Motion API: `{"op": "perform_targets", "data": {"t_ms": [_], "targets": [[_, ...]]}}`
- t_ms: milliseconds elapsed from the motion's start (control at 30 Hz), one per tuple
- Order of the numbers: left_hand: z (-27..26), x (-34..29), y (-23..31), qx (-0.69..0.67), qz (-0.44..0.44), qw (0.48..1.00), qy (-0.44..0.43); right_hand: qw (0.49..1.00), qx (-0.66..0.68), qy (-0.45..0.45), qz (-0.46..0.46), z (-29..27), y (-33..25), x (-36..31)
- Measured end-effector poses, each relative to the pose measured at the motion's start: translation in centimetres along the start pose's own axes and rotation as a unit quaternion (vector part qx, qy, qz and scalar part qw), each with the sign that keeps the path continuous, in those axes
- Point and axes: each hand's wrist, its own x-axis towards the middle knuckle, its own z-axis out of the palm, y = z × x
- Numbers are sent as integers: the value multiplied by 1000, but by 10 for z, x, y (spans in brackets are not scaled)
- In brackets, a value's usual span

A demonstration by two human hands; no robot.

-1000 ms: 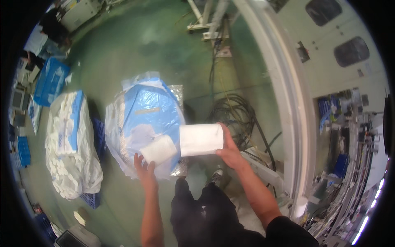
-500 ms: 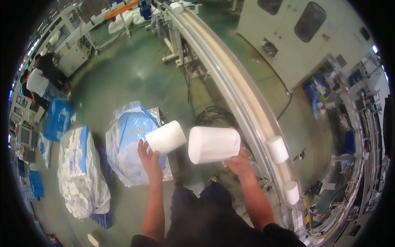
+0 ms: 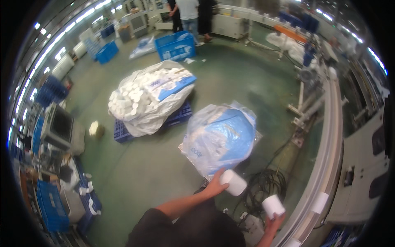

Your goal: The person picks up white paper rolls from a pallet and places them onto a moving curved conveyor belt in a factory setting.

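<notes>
My left hand (image 3: 216, 185) is closed round a white paper roll (image 3: 233, 182), held just in front of a clear plastic bag with a blue panel (image 3: 222, 138). Further right, a second white paper roll (image 3: 273, 206) is gripped from below by my right hand (image 3: 271, 224), beside the conveyor. The two rolls are apart in the air. To the left of the blue-panelled bag, a large open bag (image 3: 144, 123) full of white rolls (image 3: 131, 99) rests on a blue pallet (image 3: 175, 117).
A curved conveyor (image 3: 327, 164) runs along my right, with white rolls (image 3: 319, 202) on it. Coiled black cables (image 3: 267, 181) lie on the floor near my hands. Blue crates (image 3: 175, 47) and several people (image 3: 189, 16) are at the back; a boxy monitor (image 3: 61, 127) stands left.
The view has swung to the left, so the bags now sit more central and the conveyor further right. Both hands still hold their rolls, now held further apart.
</notes>
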Motion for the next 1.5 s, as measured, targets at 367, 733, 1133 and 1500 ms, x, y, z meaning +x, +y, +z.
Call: {"op": "perform_targets", "data": {"t_ms": [367, 733, 1133, 1500], "targets": [[-159, -23, -67, -143, -175, 935, 275, 898, -195, -390, 64, 474, 53, 5], [-221, 50, -53, -127, -110, 935, 311, 763, -175, -615, -100, 697, -39, -149], [-165, 129, 68, -361, -39, 921, 142, 505, -657, -264, -493, 101, 133, 89], [8, 77, 265, -369, 179, 897, -162, 941, -271, -92, -181, 71, -15, -71]]}}
